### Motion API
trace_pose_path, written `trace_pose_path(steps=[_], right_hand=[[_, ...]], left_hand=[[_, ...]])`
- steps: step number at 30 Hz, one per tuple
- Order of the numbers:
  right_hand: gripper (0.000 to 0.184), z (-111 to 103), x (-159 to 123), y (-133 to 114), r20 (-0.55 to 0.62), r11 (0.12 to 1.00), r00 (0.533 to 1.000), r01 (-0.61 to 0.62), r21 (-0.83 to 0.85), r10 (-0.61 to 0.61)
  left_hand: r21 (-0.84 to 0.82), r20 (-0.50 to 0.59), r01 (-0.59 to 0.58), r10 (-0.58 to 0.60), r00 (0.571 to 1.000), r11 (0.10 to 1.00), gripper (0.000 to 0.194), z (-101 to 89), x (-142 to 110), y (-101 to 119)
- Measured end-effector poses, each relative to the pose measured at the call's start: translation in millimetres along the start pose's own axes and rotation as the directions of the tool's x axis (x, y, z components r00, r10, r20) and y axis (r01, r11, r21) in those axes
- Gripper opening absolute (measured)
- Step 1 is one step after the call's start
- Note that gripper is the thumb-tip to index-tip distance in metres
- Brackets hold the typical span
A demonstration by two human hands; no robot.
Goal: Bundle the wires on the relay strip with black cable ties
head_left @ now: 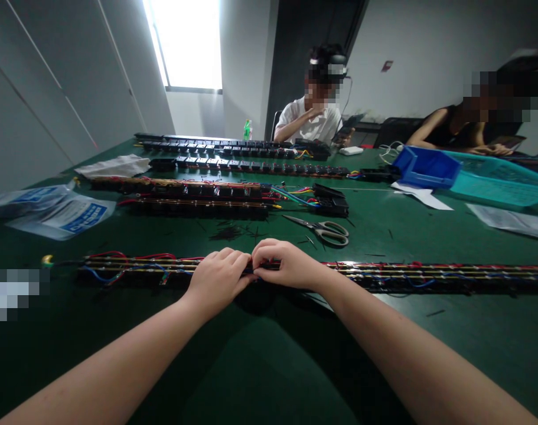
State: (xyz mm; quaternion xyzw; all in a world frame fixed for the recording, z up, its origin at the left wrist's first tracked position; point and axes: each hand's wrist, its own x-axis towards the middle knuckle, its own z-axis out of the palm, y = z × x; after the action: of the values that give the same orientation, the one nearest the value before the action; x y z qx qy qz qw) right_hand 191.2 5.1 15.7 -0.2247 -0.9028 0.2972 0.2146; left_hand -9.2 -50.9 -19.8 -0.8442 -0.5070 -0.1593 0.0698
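A long black strip assembly (384, 277) with brass-coloured rods and red and blue wires lies across the table in front of me. My left hand (219, 271) rests over its middle, fingers bent together on the strip. Right beside it, my right hand (284, 262) is curled in a pinch, thumb and forefinger meeting close to the left fingertips. Whatever lies between the fingers is too small or hidden to make out. Just beyond the hands are a pair of scissors (324, 229) and a scatter of short black pieces (228, 230).
More wired black strips (206, 192) lie farther back on the green table (162, 354). Plastic bags (69, 215) are at left. A blue bin (428, 168) and a teal basket (503, 180) stand at right. Two people sit across the table.
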Motion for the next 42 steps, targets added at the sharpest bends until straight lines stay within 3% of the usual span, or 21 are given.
trace_pose_path(steps=[8,15,32,42], right_hand=[[0.005,5.7,-2.8,0.5,-0.048,0.998,0.999,0.013,-0.054,-0.016],[0.007,2.3,-1.0,-1.6,-0.062,0.999,0.998,0.002,-0.042,-0.005],[0.005,0.3,-1.4,1.0,-0.102,0.995,0.990,-0.091,0.046,0.095],[0.014,-5.6,0.3,3.8,-0.080,0.985,0.986,-0.141,0.104,0.149]], left_hand=[[-0.012,0.006,-0.001,0.001,1.000,1.000,0.020,-0.1,-0.5,-0.7],[-0.042,0.024,-0.013,0.014,1.000,0.999,0.033,-0.9,-1.0,-1.6],[-0.036,-0.029,-0.010,0.009,1.000,0.999,0.024,2.6,-0.3,-1.2],[-0.083,0.029,0.029,-0.027,0.999,0.996,0.019,0.6,3.0,2.6]])
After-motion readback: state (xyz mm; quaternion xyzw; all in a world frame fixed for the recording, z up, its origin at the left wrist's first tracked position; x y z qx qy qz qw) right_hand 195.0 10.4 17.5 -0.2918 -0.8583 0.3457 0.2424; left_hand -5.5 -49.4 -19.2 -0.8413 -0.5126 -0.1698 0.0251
